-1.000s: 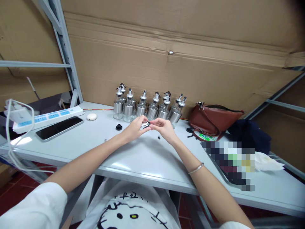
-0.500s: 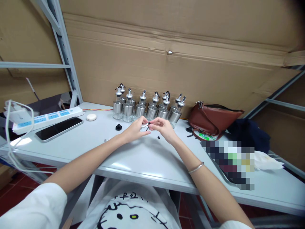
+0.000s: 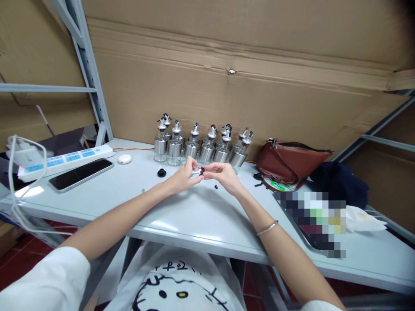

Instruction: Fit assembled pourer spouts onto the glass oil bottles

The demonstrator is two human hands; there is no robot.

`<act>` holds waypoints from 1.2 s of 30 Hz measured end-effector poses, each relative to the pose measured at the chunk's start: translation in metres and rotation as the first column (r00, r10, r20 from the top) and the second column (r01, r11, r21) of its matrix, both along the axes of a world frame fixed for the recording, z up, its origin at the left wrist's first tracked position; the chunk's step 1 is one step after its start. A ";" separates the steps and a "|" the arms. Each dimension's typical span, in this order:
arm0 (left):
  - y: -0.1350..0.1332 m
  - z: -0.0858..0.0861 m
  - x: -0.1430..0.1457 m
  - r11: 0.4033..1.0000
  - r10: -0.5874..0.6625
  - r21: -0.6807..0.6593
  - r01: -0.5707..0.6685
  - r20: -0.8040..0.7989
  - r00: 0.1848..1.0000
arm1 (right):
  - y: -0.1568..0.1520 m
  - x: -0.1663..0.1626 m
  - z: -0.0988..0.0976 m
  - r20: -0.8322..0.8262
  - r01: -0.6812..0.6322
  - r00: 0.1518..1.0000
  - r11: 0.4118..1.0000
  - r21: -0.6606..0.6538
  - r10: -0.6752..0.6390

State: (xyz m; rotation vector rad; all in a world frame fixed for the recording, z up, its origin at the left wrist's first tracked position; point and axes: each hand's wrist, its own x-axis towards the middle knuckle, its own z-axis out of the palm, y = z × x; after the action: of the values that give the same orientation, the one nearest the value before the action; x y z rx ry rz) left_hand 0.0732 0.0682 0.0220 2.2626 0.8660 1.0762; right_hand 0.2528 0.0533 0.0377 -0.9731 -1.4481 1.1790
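My left hand point(image 3: 184, 178) is closed on a small silver-white pourer spout point(image 3: 195, 173), partly hidden by the fingers. My right hand point(image 3: 225, 176) pinches a small black piece point(image 3: 202, 171) at the tip of that spout. Both hands meet just above the table, in front of a row of glass bottles point(image 3: 206, 153) with steel sleeves and silver pourer tops. On the table beneath my right hand lies a tiny black cap point(image 3: 216, 187). A round black stopper point(image 3: 161, 172) rests left of my left hand.
To the left are a phone point(image 3: 81, 175), a power strip point(image 3: 68, 160) with a white cable, and a round white case point(image 3: 124, 159). A brown leather bag point(image 3: 288, 162) and a blurred-out item point(image 3: 314, 224) occupy the right. Cardboard point(image 3: 194, 77) stands behind the bottles.
The black piece in my right fingers has turned and now shows more plainly at the spout. My hands have shifted only slightly; the things on the table stay put.
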 end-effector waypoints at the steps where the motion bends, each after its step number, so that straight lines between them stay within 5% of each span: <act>1: 0.001 -0.001 0.000 1.000 -0.004 0.012 0.004 0.004 1.000 | 0.000 0.000 -0.001 0.003 0.006 1.000 1.000 0.003 -0.006; 24: 0.005 -0.003 -0.006 0.992 -0.075 0.096 0.084 -0.088 0.993 | 0.006 0.002 -0.005 0.051 0.032 0.998 0.997 0.073 -0.036; 36: -0.001 0.004 -0.003 0.989 -0.098 0.107 0.103 -0.053 0.994 | -0.002 0.006 0.007 0.148 -0.099 0.986 0.990 0.103 0.083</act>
State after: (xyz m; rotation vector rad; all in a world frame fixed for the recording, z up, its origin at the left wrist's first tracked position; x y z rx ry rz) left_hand 0.0699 0.0677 0.0263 2.4038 0.7188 1.0509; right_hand 0.2583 0.0509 0.0446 -0.9388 -1.6699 1.0999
